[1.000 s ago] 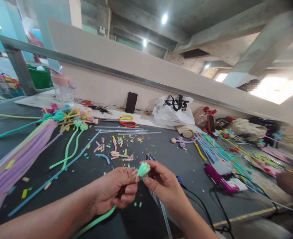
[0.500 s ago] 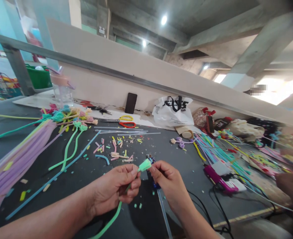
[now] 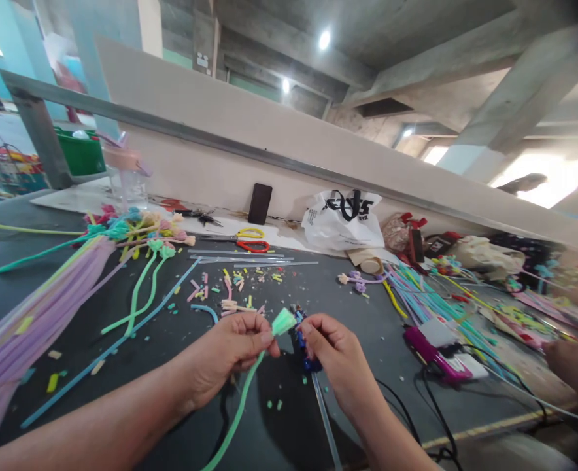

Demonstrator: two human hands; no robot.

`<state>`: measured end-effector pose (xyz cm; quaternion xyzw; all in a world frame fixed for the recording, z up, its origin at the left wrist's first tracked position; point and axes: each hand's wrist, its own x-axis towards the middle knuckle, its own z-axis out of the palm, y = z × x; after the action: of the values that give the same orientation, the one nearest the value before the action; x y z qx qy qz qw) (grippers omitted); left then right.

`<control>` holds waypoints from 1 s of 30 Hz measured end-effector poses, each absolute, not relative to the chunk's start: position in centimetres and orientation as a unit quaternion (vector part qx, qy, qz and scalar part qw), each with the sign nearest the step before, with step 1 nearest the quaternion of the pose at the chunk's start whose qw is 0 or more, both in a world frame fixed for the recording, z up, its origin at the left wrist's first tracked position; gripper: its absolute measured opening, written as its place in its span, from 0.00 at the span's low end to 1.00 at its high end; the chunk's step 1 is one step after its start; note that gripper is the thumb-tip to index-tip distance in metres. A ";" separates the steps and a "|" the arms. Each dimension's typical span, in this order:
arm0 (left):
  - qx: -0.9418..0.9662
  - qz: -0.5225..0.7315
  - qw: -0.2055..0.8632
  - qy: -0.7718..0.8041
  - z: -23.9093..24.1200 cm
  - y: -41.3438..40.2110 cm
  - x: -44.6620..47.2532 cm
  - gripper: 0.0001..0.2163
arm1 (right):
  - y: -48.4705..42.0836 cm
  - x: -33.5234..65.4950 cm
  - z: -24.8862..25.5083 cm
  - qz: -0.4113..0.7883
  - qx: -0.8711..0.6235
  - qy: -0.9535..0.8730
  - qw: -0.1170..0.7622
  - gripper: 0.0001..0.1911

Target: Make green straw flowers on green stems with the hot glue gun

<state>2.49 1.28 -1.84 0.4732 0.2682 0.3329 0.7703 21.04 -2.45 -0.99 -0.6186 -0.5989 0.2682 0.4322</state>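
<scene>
My left hand (image 3: pixel 230 350) is closed on a green pipe-cleaner stem (image 3: pixel 235 409) just under its rolled mint bud (image 3: pixel 284 321), which points up and to the right. The stem trails down toward me. My right hand (image 3: pixel 335 356) is curled beside the bud, its fingers pinched on a dark blue tool (image 3: pixel 301 340) that lies under them. Both hands hover over the dark table (image 3: pixel 171 340).
Lilac pipe cleaners (image 3: pixel 29 320) lie at left, finished flower stems (image 3: pixel 136 232) behind them, cut scraps (image 3: pixel 230 288) ahead. Scissors (image 3: pixel 252 245), a phone (image 3: pixel 259 203) and a white bag (image 3: pixel 342 219) sit at the back. Coloured stems (image 3: pixel 426 297), a magenta device (image 3: pixel 436 353) and cables (image 3: pixel 416 399) are on the right. Another person's hand (image 3: pixel 576 369) shows at far right.
My left hand has lifted and slid up the stem, so more green stem hangs below it. My right hand let go of the bud and moved down onto the blue tool.
</scene>
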 end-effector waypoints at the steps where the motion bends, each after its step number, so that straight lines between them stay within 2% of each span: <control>1: 0.478 0.328 0.771 0.264 -1.7 1.9 2.1 0.10 | -2.4 21.0 -1.1 0.232 -0.619 -0.619 0.424 0.11; 4: 0.478 0.359 0.753 0.274 -1.6 4.0 0.8 0.11 | -2.5 20.8 -1.3 0.118 -0.596 -0.695 0.383 0.06; 7: 0.439 0.380 0.778 0.242 -1.9 5.6 -0.3 0.09 | -2.5 20.3 -1.6 0.074 -0.545 -0.765 0.335 0.07; 14: 0.398 0.334 0.832 0.193 -2.7 5.9 -0.7 0.07 | -1.7 18.0 -1.9 0.116 -0.485 -0.837 0.226 0.10; 18: 0.403 0.308 0.843 0.180 -2.7 5.7 -0.7 0.09 | -0.9 15.7 -1.9 0.156 -0.454 -0.859 0.178 0.16; 24: 0.408 0.287 0.852 0.156 -2.7 5.5 -0.8 0.10 | 0.2 13.7 -3.0 0.163 -0.502 -0.833 0.168 0.12; 30: 0.405 0.285 0.856 0.149 -2.9 4.9 -0.3 0.09 | -1.3 15.6 -2.2 0.170 -0.555 -0.781 0.229 0.10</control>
<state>-0.29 4.92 -2.94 0.4049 0.1491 0.2848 0.8560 15.64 -1.28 -2.18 -0.5550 -0.7814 0.1695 0.2295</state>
